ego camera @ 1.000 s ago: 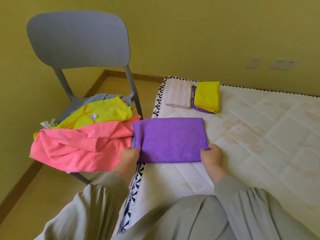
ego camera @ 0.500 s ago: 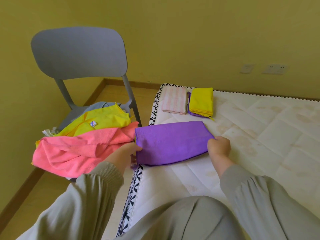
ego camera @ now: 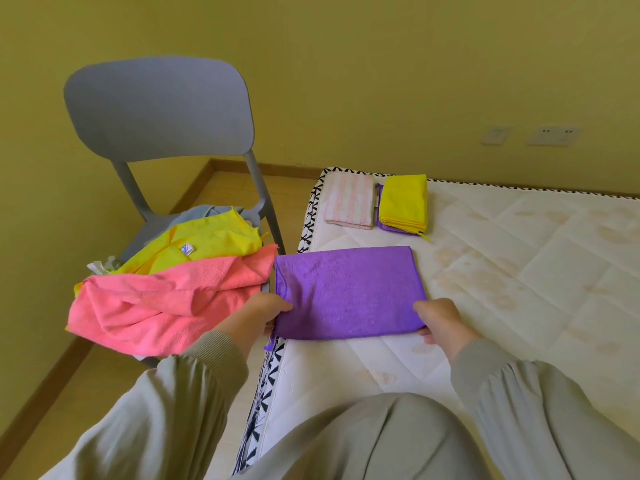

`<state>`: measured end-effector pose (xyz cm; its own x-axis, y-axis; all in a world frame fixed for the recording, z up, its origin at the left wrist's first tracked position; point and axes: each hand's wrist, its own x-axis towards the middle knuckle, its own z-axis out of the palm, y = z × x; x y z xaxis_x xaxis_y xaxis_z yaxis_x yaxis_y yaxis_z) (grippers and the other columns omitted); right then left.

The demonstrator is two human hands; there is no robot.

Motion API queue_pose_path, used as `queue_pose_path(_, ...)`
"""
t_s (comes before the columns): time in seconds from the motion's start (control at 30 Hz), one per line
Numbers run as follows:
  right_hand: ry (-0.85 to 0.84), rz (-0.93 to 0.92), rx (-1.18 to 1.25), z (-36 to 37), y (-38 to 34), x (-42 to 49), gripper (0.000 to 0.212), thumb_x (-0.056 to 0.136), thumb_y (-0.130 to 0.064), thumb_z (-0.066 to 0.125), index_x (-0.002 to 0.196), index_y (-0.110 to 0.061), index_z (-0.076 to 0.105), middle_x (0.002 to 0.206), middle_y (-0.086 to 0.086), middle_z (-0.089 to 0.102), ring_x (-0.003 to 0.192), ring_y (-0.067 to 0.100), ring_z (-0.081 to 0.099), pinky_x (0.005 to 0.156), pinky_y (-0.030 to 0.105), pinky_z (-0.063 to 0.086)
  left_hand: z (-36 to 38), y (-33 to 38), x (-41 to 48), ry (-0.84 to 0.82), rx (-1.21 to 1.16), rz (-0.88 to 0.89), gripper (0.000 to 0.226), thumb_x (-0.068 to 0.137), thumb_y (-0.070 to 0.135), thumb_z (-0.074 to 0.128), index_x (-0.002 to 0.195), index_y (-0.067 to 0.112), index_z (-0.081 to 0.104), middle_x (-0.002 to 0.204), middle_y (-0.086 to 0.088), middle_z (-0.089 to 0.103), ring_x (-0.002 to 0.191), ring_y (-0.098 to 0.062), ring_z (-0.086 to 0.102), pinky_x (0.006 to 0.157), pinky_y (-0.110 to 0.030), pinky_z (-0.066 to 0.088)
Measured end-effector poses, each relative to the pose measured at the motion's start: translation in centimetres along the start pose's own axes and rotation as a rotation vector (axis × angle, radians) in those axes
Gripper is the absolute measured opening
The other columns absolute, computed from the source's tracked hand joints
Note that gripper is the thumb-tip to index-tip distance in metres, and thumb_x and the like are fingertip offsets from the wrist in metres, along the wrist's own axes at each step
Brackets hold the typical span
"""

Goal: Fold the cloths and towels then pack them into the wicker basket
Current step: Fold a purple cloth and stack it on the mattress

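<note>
Yellow walls (ego camera: 346,64) back your mattress (ego camera: 519,306) and grey chair (ego camera: 159,109), piled with unfolded cloths (ego camera: 156,306). Your folded purple cloth (ego camera: 346,292) lies at the mattress edge; your left hand (ego camera: 266,306) and right hand (ego camera: 440,317) seemingly pinch its near corners.

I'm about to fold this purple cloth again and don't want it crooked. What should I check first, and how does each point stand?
1. Left hand pinches the purple cloth's near left corner: ok.
2. Right hand pinches its near right corner: ok.
3. Cloth lies flat on the mattress: ok.
4. Layers line up along the near edge: cannot tell.
5. Wicker basket within reach: cannot tell, not in view.
</note>
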<state>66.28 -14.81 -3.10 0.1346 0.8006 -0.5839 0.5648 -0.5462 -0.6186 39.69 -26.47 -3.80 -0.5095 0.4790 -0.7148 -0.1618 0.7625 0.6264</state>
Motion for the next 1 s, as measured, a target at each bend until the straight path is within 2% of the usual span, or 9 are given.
queue_pose_path(0.07,0.030,-0.025,0.002,-0.1,0.1,0.6,0.018,0.087,-0.011,0.051,0.069,-0.008,0.048,0.066,0.010,0.056,0.054,0.026,0.057,0.045,0.026,0.047,0.0,-0.1,0.7,0.065,-0.044,0.040,0.020,0.085,0.002,0.065,0.071,0.006,0.052,0.060,-0.007,0.043,0.052,-0.020,0.041,0.052,-0.029,0.038)
queue_pose_path(0.2,0.150,-0.161,0.052,0.1,-1.4,1.7,0.016,0.081,-0.013,0.055,0.069,-0.003,0.059,0.071,0.020,0.060,0.073,0.039,0.064,0.071,0.047,0.056,0.0,1.4,0.8,0.127,-0.253,0.074,0.013,0.082,0.002,0.067,0.087,-0.003,0.056,0.064,-0.010,0.046,0.049,-0.022,0.053,0.052,-0.035,0.054)
queue_pose_path(0.27,0.197,-0.252,0.095,-0.3,-3.5,2.0,0.020,0.083,-0.015,0.056,0.069,-0.002,0.061,0.070,0.022,0.058,0.071,0.036,0.061,0.069,0.043,0.053,0.2,3.8,0.1,0.112,-0.325,0.132,0.014,0.088,0.005,0.062,0.086,-0.001,0.050,0.064,-0.011,0.042,0.041,-0.018,0.049,0.041,-0.026,0.045)
queue_pose_path(0.4,0.363,-0.434,0.166,-2.4,-9.2,0.3,0.024,0.088,-0.016,0.051,0.074,0.000,0.062,0.076,0.024,0.058,0.073,0.036,0.058,0.066,0.038,0.046,-0.4,9.9,-1.4,0.123,-0.453,0.308,0.011,0.088,0.009,0.062,0.083,0.005,0.053,0.087,-0.012,0.052,0.069,-0.023,0.050,0.051,-0.033,0.038)
queue_pose_path(0.57,0.584,-0.513,0.211,-4.8,-8.6,-2.2,0.026,0.086,-0.015,0.046,0.066,0.001,0.049,0.067,0.021,0.046,0.066,0.031,0.041,0.059,0.033,0.030,-1.0,9.4,-1.3,0.004,-0.607,0.312,0.012,0.084,-0.001,0.059,0.076,0.006,0.054,0.085,-0.012,0.048,0.068,-0.021,0.051,0.061,-0.035,0.045)
queue_pose_path(0.77,0.405,-0.241,-0.126,-3.5,1.4,-0.7,0.028,0.086,-0.012,0.050,0.085,0.013,0.064,0.092,0.033,0.063,0.088,0.044,0.058,0.072,0.037,0.042,1.7,0.8,-1.2,-0.011,-0.226,0.060,0.025,0.085,-0.003,0.062,0.066,0.006,0.049,0.062,-0.010,0.050,0.053,-0.019,0.047,0.033,-0.020,0.043)
queue_pose_path(0.87,0.361,-0.136,-0.300,-2.8,3.7,-0.1,0.036,0.088,-0.020,0.044,0.103,0.005,0.066,0.110,0.027,0.062,0.106,0.039,0.053,0.084,0.035,0.042,1.8,-0.3,-1.8,0.087,0.291,0.145,0.031,0.084,0.013,0.066,0.057,0.012,0.050,0.054,-0.002,0.049,0.057,-0.021,0.048,0.050,-0.026,0.039)
queue_pose_path(0.93,0.406,-0.144,-0.278,-2.9,3.0,-0.4,0.039,0.087,-0.024,0.041,0.102,0.002,0.066,0.112,0.027,0.058,0.106,0.038,0.049,0.086,0.035,0.041,2.1,0.1,-1.9,0.106,0.308,0.191,0.029,0.084,0.014,0.064,0.059,0.013,0.051,0.055,0.000,0.050,0.063,-0.021,0.050,0.059,-0.026,0.037)
queue_pose_path(1.0,0.409,-0.191,-0.110,-2.9,1.1,-0.6,0.038,0.085,-0.024,0.040,0.087,0.005,0.065,0.100,0.030,0.060,0.091,0.039,0.052,0.078,0.036,0.042,2.3,0.8,-2.2,0.065,0.013,0.170,0.025,0.086,0.007,0.060,0.064,0.010,0.049,0.052,-0.003,0.049,0.055,-0.021,0.046,0.054,-0.026,0.036)
